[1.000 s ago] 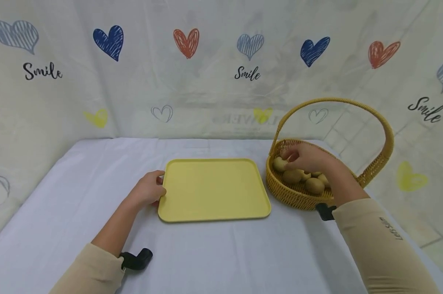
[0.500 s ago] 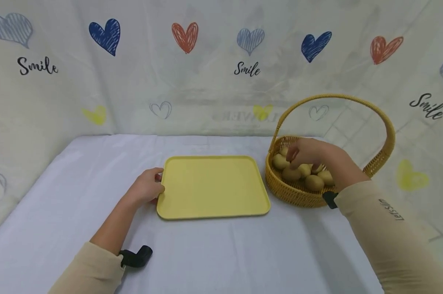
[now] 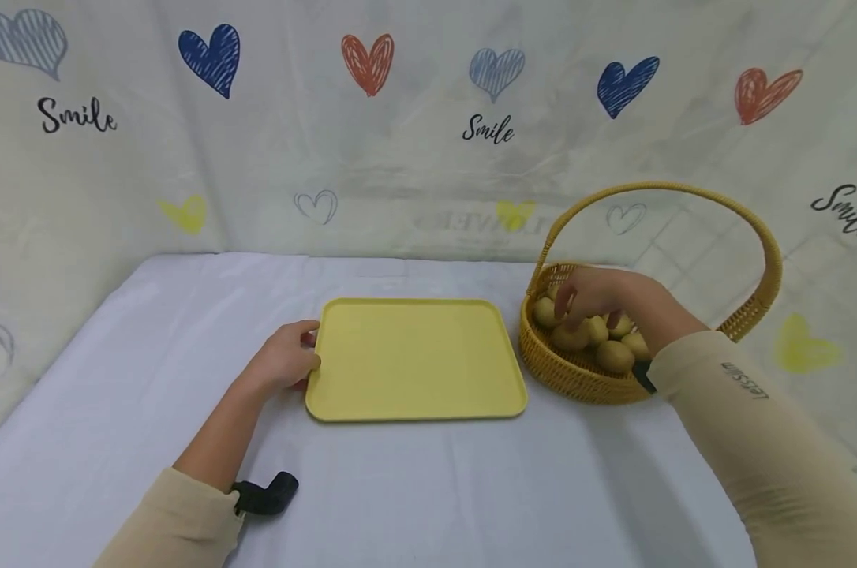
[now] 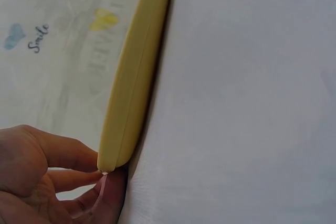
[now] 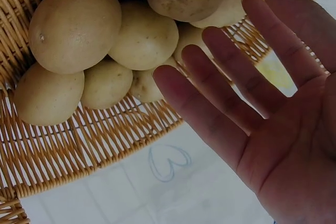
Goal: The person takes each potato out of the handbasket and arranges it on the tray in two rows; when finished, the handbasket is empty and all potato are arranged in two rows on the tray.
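Observation:
A yellow tray point(image 3: 416, 359) lies flat on the white cloth. My left hand point(image 3: 285, 359) grips its left edge, thumb at the rim; the left wrist view shows the fingers point(image 4: 79, 153) close against the tray's corner point(image 4: 118, 156). To the right stands a wicker basket point(image 3: 566, 383) holding several potatoes point(image 3: 615, 357). Over them, inside the hoop of the handle, hovers my right hand point(image 3: 595, 293). Seen from the right wrist, that hand point(image 5: 283, 135) has its fingers extended toward the potatoes point(image 5: 76, 27), holding nothing, and it hides part of the pile in the head view.
The basket's tall arched handle point(image 3: 659, 188) rises around my right forearm. White cloth point(image 3: 400, 497) covers the table, and a curtain point(image 3: 421, 142) printed with hearts hangs behind it. A black wrist strap with a camera point(image 3: 268, 495) sits on my left wrist.
My right hand has drawn back slightly from a pale potato at the basket's left side and stays above the pile. The left hand keeps its hold on the tray. The head view shifted a little.

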A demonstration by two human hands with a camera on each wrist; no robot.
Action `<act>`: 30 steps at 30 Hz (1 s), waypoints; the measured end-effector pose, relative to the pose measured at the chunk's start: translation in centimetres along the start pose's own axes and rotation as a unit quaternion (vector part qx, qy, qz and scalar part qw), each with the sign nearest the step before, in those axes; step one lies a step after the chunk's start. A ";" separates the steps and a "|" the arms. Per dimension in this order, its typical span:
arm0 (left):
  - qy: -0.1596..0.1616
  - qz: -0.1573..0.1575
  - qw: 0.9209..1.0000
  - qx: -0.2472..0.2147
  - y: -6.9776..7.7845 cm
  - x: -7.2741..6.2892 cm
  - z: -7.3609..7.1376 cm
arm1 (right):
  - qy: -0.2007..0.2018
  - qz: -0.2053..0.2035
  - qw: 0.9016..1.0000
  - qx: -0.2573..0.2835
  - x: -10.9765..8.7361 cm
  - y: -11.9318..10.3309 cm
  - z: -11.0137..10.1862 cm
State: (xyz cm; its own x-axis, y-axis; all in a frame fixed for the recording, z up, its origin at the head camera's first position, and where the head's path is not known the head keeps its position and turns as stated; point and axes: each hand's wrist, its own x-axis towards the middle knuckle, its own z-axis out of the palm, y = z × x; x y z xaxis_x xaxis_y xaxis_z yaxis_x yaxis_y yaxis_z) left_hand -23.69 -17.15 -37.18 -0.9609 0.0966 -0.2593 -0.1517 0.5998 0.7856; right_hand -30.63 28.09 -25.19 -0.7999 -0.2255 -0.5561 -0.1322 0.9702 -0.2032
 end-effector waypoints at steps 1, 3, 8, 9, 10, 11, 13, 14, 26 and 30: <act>0.000 0.002 1.000 -0.002 0.1 0.0 0.0 | -0.002 0.000 1.000 -0.002 0.1 0.1 0.0; -0.001 0.006 1.000 -0.007 0.3 0.0 0.1 | -0.005 0.002 1.000 -0.003 0.3 0.5 0.1; -0.007 0.008 1.000 -0.013 0.6 0.2 0.3 | -0.019 -0.004 1.000 0.001 0.6 1.1 0.1; -0.008 0.005 1.000 -0.013 0.6 0.2 0.3 | -0.021 -0.007 1.000 0.002 0.7 1.0 0.1; -0.009 0.000 1.000 -0.011 0.6 0.1 0.3 | -0.024 -0.010 1.000 0.003 0.8 1.0 0.2; -0.009 -0.005 1.000 -0.009 0.5 0.1 0.2 | -0.027 -0.012 1.000 0.004 1.0 0.9 0.2; -0.008 -0.013 1.000 -0.005 0.3 0.1 0.2 | -0.032 -0.012 0.999 0.009 1.4 0.7 0.4; -0.009 -0.016 1.000 -0.006 0.3 0.1 0.1 | -0.033 -0.009 0.999 0.013 1.6 0.5 0.5; -0.017 -0.014 1.000 -0.020 0.0 0.0 -0.1 | -0.045 0.004 0.999 0.012 2.0 -0.2 1.2; -0.020 -0.014 0.999 -0.028 -0.1 0.0 -0.1 | -0.052 0.007 0.999 -0.006 2.2 -0.2 1.1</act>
State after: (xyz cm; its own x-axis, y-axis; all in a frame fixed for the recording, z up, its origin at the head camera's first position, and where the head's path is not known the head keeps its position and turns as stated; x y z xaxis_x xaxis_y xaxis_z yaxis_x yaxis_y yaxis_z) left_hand -23.68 -17.29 -37.14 -0.9466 0.1129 -0.3020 -0.1912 0.5578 0.8076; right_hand -31.73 27.28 -27.32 -0.7372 -0.2202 -0.6388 -0.1295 0.9739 -0.1862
